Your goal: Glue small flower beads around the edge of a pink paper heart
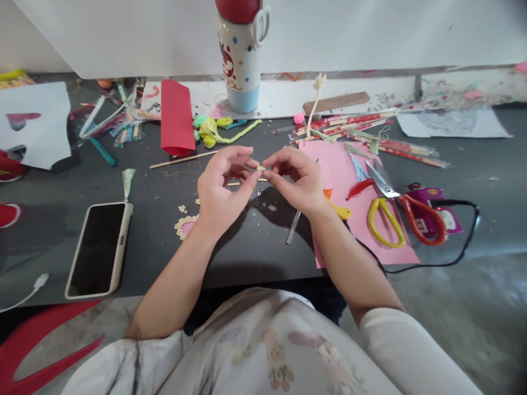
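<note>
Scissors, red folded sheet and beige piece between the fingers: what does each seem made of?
Scissors: glinting blades suggest polished steel; smooth, glossy handles, probably plastic. Red folded sheet: likely matte card; no glints, crisp edges. Beige piece between the fingers: too small to tell.

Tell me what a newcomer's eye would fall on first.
Probably the tall white dotted bottle with a red lid, upright at the back. Next, metal scissors with yellow and red handles, partly over pink paper at right. Centrally, the left hand and right hand pinch a tiny cream piece.
</note>
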The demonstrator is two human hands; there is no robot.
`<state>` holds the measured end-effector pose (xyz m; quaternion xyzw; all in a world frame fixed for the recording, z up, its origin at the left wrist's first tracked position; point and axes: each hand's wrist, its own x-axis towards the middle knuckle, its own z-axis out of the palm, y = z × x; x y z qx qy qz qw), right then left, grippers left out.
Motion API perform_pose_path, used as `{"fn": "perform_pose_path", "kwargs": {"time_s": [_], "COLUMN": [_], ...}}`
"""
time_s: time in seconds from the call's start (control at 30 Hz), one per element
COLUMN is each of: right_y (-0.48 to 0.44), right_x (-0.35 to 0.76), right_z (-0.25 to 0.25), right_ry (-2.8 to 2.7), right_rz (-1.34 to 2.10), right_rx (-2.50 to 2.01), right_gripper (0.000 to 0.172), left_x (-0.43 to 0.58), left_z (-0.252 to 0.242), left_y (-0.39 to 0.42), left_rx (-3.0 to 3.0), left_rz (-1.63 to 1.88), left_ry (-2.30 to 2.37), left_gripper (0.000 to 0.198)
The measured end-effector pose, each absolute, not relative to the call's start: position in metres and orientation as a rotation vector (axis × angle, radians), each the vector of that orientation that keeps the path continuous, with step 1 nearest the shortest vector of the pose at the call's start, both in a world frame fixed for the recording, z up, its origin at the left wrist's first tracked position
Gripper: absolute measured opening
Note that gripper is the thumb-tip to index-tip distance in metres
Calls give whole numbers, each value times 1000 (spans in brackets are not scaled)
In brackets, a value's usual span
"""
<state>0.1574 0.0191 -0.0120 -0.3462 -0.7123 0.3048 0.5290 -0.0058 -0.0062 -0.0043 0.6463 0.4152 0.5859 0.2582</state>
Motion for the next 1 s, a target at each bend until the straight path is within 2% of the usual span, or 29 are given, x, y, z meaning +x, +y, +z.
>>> {"fn": "perform_pose_path", "kwargs": {"time_s": [0.73, 1.0], "right_y": [20, 19], "right_x": [159, 159], "right_z": [-13, -13], "right_ry": [-1562, -1599], "right_rz": [930, 909], "right_rx": [-763, -778], "right_gripper": [15, 15], "left_x": [-7, -8], "left_z": [-1, -3], "left_y": [-8, -6], "left_rx": [1764, 1776], "left_rz": [1596, 1629], "left_ry": [1126, 1084], "left_gripper": [34, 34]}}
